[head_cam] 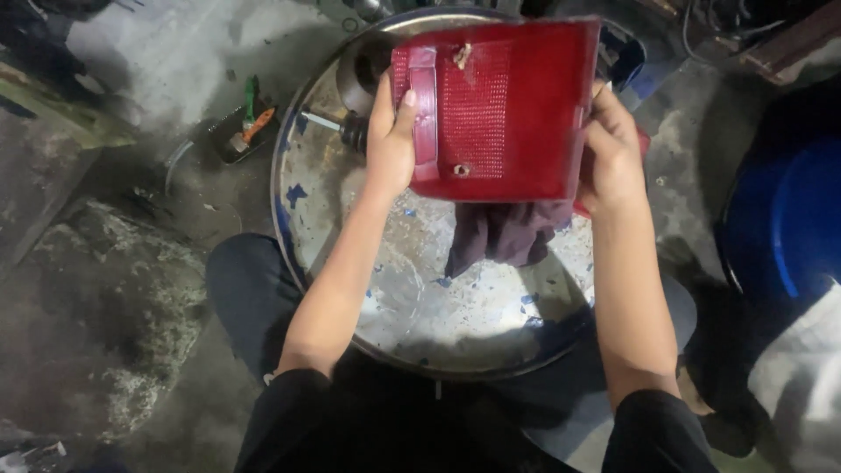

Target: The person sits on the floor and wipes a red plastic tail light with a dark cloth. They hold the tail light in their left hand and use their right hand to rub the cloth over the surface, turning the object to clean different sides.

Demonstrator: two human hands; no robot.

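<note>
Two hands, one red tail-light lens, one dark rag, one drum lid.

Nearest: both forearms reach out over the round metal drum lid [455, 307], worn silver with blue paint flecks, serving as the tabletop under the hands.

Left hand [390, 140] closed on the lens's left edge, thumb laid on the ribbed face. Right hand [609, 153] closed on the right edge, fingers wrapped behind it. Red tail-light lens [504, 109] held up between them, clear of the lid, ribbed face toward the camera. Long axis runs left–right, hand to hand; the wider edge is the far one.

Dark rag [508, 235] hangs just below the lens, between the wrists; which hand pins it, can't tell.

Left of the left hand, on the floor: one small black tray [243, 133] with green and orange-handled tools.

Right of the right hand: one blue barrel [788, 219].
</note>
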